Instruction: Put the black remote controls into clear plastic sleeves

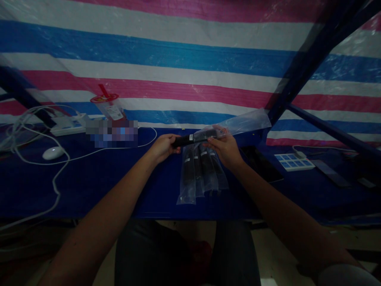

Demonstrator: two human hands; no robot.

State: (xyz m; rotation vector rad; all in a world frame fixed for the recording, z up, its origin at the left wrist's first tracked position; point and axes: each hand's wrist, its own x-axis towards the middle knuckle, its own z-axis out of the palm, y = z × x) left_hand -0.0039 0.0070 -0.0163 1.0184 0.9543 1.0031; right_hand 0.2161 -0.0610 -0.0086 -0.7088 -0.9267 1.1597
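Note:
Between my hands, above the blue table, is a black rod-shaped item (183, 140) with a small white label. Its right part lies inside a clear plastic bag (248, 122), whose loose end stretches off to the right. My left hand (163, 149) is closed around the bare left end of the black item. My right hand (225, 147) grips the bagged part, fingers and thumb on either side. Just below, several similar black items in clear bags (196, 171) lie side by side on the table, partly hidden by my right hand.
On the left are a white mouse (53, 153), loose white cables (56, 186), a power strip (70, 126) and a cup with a red straw (110, 107). A dark flat tablet-like object (262, 165) and another power strip (294, 162) lie right. Blue frame bars (315, 59) flank the striped sheet.

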